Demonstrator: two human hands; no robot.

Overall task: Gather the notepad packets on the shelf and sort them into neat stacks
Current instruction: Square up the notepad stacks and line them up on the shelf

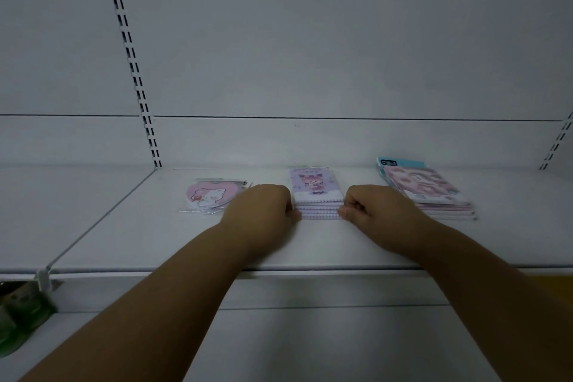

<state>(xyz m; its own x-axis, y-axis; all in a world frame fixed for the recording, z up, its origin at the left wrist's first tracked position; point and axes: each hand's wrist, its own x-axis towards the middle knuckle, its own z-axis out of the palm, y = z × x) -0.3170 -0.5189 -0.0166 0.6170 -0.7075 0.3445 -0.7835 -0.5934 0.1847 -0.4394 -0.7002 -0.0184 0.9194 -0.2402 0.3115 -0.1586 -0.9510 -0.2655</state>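
- Pressing inward from both sides, the left hand [263, 206] and right hand [370, 208] flank a stack of purple notepad packets with a cartoon girl on the top cover [317, 194]; both are curled into loose fists, fingertips against the stack's side edges.
- Purple stack: middle of the white metal shelf [310, 251], nearer its back edge than its front lip; layers roughly aligned, lower ones protruding slightly toward the front.
- Heart-shaped pink notepad packet in clear plastic wrap, printed with a white bear [214, 194]: lies flat just left of the left hand, part of its right edge hidden behind the hand.
- Stack of pink illustrated notepad packets [434, 192]: right of the right hand, turned slightly askew, resting partly on a light blue packet [400, 162] near the back edge.
- Slotted upright rail [133, 65]: runs up the white back panel above the shelf's left end.
- Green blurred items [18, 319]: lower shelf, far left.
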